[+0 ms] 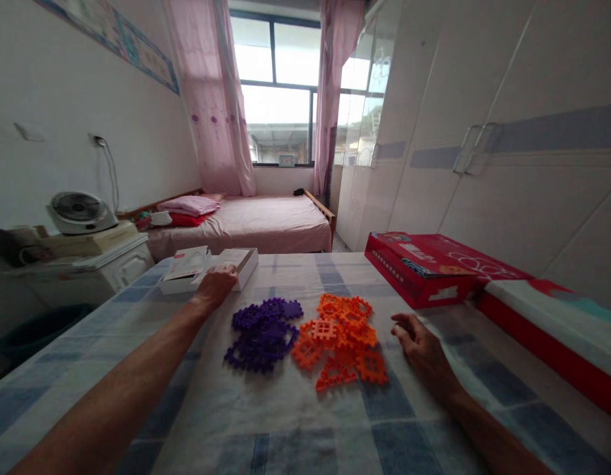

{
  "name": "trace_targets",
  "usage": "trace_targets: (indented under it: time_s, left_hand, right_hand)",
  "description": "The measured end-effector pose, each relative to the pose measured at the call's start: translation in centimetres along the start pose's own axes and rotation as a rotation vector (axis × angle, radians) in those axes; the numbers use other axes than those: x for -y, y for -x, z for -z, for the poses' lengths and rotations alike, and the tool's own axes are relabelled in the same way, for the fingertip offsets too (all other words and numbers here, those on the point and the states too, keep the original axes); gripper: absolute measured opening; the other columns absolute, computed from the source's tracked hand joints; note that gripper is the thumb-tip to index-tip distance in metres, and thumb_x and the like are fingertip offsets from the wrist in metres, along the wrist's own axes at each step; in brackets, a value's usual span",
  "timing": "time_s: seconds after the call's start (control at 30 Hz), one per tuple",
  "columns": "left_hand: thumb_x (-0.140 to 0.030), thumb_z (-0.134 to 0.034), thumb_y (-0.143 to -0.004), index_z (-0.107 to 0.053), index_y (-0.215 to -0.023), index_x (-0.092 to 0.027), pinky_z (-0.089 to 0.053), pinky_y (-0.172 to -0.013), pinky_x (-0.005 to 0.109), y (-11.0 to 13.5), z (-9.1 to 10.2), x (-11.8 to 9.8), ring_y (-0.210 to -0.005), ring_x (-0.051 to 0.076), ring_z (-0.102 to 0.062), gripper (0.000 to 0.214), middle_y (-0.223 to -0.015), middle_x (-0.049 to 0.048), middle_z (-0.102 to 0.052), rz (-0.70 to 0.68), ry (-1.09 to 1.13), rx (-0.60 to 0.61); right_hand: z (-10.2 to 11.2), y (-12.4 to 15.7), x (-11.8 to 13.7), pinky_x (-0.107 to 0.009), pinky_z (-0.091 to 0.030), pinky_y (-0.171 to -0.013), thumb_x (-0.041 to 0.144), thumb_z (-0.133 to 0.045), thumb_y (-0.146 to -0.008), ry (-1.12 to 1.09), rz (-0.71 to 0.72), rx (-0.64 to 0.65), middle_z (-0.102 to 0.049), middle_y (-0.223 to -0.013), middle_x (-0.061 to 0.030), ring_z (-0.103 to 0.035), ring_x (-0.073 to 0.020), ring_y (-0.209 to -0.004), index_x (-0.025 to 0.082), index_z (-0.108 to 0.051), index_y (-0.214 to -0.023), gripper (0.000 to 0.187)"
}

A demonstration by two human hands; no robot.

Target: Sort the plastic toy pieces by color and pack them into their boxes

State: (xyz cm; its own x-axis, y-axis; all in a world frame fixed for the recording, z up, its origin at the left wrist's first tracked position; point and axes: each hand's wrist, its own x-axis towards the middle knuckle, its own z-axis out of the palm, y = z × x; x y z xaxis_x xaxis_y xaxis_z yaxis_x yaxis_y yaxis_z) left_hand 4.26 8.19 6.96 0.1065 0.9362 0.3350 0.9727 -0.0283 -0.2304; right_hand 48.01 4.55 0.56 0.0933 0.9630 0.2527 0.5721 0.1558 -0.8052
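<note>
**Left hand on the white box, right hand beside the orange pieces**

Head view: the left hand is stretched well forward, and its fingers lie on the near wall of a shallow white box at the far left of the table. Whether they clasp that wall or only rest on it I cannot tell. The box lies flat and open-topped with papers inside. Its long axis runs across the table from left to right, and its right end is turned slightly away from the person.

The right hand rests palm down on the checked cloth, fingers loosely curled and holding nothing. Its fingertips point left toward the orange pieces, which lie just beside them but apart. That heap is a loose blob (no clear direction to it), a little longer from far to near. The purple pieces touch its left edge and lie between the two arms, nearer the left forearm. A red box sits beyond the right hand, well apart from it.
</note>
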Motion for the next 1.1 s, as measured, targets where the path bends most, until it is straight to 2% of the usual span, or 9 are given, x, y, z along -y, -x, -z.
trace_targets:
  time_s: [0.17,0.27,0.37,0.47,0.53,0.63,0.83,0.97,1.1]
  left_hand:
    - [0.008,-0.035,-0.079,-0.064,-0.088,-0.003,-0.048,-0.075,0.030,0.3,2.8,-0.5,-0.087,0.023,-0.063,0.032,-0.096,0.0154,-0.062,-0.067,-0.059,-0.001]
    - [0.005,-0.039,-0.079,-0.065,-0.088,-0.003,-0.049,-0.074,0.033,1.2,6.1,-2.6,-0.088,0.026,-0.063,0.029,-0.096,0.0179,-0.062,-0.116,-0.098,-0.015]
    - [0.006,-0.041,-0.077,-0.066,-0.090,-0.003,-0.051,-0.070,0.035,3.3,10.1,-6.6,-0.084,0.027,-0.064,0.030,-0.094,0.0180,-0.063,-0.181,-0.220,-0.069]
    - [0.007,-0.039,-0.077,-0.066,-0.096,-0.003,-0.054,-0.068,0.034,6.0,13.4,-11.6,-0.089,0.027,-0.064,0.035,-0.101,0.0201,-0.063,-0.247,-0.260,-0.114]
    - [0.007,-0.037,-0.079,-0.066,-0.099,-0.003,-0.055,-0.063,0.033,7.8,14.7,-14.9,-0.087,0.026,-0.065,0.037,-0.108,0.0211,-0.062,-0.283,-0.243,-0.153]
    - [0.008,-0.039,-0.077,-0.064,-0.110,-0.004,-0.058,-0.066,0.032,10.1,15.1,-18.7,-0.096,0.028,-0.065,0.042,-0.114,0.0220,-0.062,-0.431,-0.200,-0.185]
    - [0.006,-0.039,-0.078,-0.061,-0.115,-0.003,-0.059,-0.071,0.035,12.7,13.2,-22.4,-0.101,0.031,-0.064,0.045,-0.116,0.0222,-0.062,-0.586,-0.161,-0.296]
    - [0.005,-0.038,-0.079,-0.063,-0.110,-0.003,-0.058,-0.076,0.035,13.4,12.7,-22.3,-0.100,0.029,-0.064,0.041,-0.115,0.0210,-0.062,-0.661,-0.089,-0.385]
    - [0.004,-0.035,-0.079,-0.063,-0.108,-0.008,-0.056,-0.076,0.033,12.7,14.0,-18.7,-0.096,0.024,-0.065,0.042,-0.112,0.0160,-0.064,-0.563,0.096,-0.459]
  right_hand:
    - [0.1,0.0,-0.2,-0.030,-0.047,-0.073,0.039,-0.047,-0.076,0.011,0.040,-0.007,-0.067,-0.085,-0.0050,-0.063,-0.0191,-0.079,0.019,-0.058,-0.097,0.031]
    - [0.5,0.3,0.7,-0.032,-0.048,-0.068,0.040,-0.047,-0.076,0.004,0.071,-0.035,-0.066,-0.083,-0.0063,-0.061,-0.0189,-0.073,0.018,-0.057,-0.098,0.032]
    - [0.8,1.4,3.5,-0.034,-0.049,-0.072,0.040,-0.049,-0.078,-0.116,0.088,0.005,-0.065,-0.091,-0.0081,-0.062,-0.0187,-0.076,0.018,-0.055,-0.103,0.034]
    - [0.9,3.3,7.9,-0.035,-0.050,-0.080,0.044,-0.053,-0.080,-0.367,0.050,0.215,-0.061,-0.112,-0.0106,-0.061,-0.0203,-0.095,0.019,-0.048,-0.118,0.046]
    - [0.6,4.8,10.7,-0.036,-0.052,-0.079,0.049,-0.055,-0.080,-0.537,-0.077,0.367,-0.053,-0.126,-0.0130,-0.059,-0.0221,-0.103,0.020,-0.039,-0.129,0.059]
    - [0.0,6.6,13.3,-0.035,-0.055,-0.072,0.051,-0.056,-0.079,-0.745,-0.134,0.444,-0.053,-0.127,-0.0118,-0.060,-0.0233,-0.101,0.023,-0.035,-0.131,0.063]
    - [-0.9,8.5,12.3,-0.031,-0.054,-0.062,0.043,-0.063,-0.073,-0.829,-0.224,0.280,-0.060,-0.114,-0.0089,-0.063,-0.0221,-0.090,0.023,-0.038,-0.124,0.060]
    - [0.1,8.5,10.2,-0.029,-0.051,-0.059,0.036,-0.057,-0.072,-0.731,-0.259,0.200,-0.061,-0.111,-0.0090,-0.063,-0.0200,-0.082,0.021,-0.043,-0.123,0.055]
    - [4.3,7.1,5.8,-0.027,-0.049,-0.057,0.035,-0.044,-0.075,-0.454,-0.294,0.062,-0.065,-0.100,-0.0076,-0.062,-0.0189,-0.077,0.018,-0.050,-0.119,0.048]
